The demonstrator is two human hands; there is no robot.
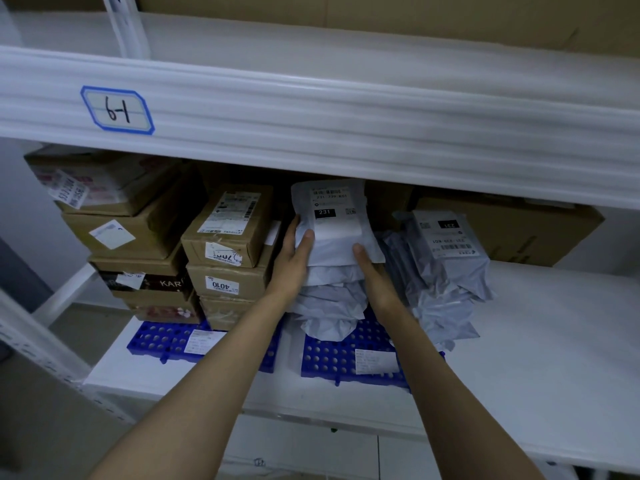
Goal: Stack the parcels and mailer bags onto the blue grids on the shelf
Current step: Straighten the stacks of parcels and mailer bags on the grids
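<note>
A white mailer bag (pixel 332 220) is held atop the bag stack (pixel 329 306) on the right blue grid (pixel 332 362), the grip of the left hand (pixel 294 258) and the right hand (pixel 372 275) clamped on its near edge, while parcels (pixel 228 237) are already stacked on the left blue grid (pixel 156 341), so little seems left.

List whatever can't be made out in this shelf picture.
Head view only:
- Fingers of the right hand: hidden under the top mailer bag; only the thumb shows.
- Back of the bag stack: hidden by the upper shelf beam.
- Most of the right blue grid: covered by bags and the right forearm.
- Print on the grid label: too small and blurred.
- Top of the brown box: hidden by the beam.
</note>
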